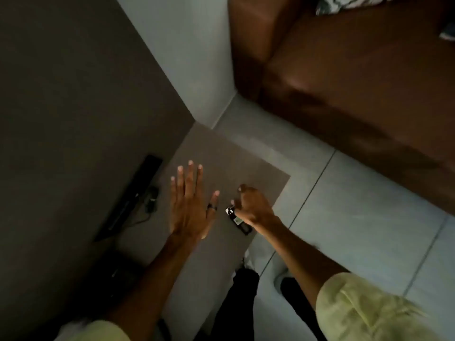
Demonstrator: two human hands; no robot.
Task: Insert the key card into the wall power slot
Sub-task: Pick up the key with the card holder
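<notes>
The room is dim. My right hand [253,207] is curled around a small dark key card [236,220] with white markings, which sticks out below my thumb. To its left my left hand [190,203] is held flat with fingers spread and a dark ring on the thumb; it holds nothing. A long black bar [134,195] is fixed to the dark wall on the left, with a small dark box and cable beside it. I cannot tell whether either is the power slot.
A brown leather sofa [344,82] fills the upper right. Grey floor tiles [357,217] and a brownish mat [234,163] lie below my hands. A pale wall [192,57] meets the dark wall [61,107] at a corner. My dark trouser legs show at the bottom.
</notes>
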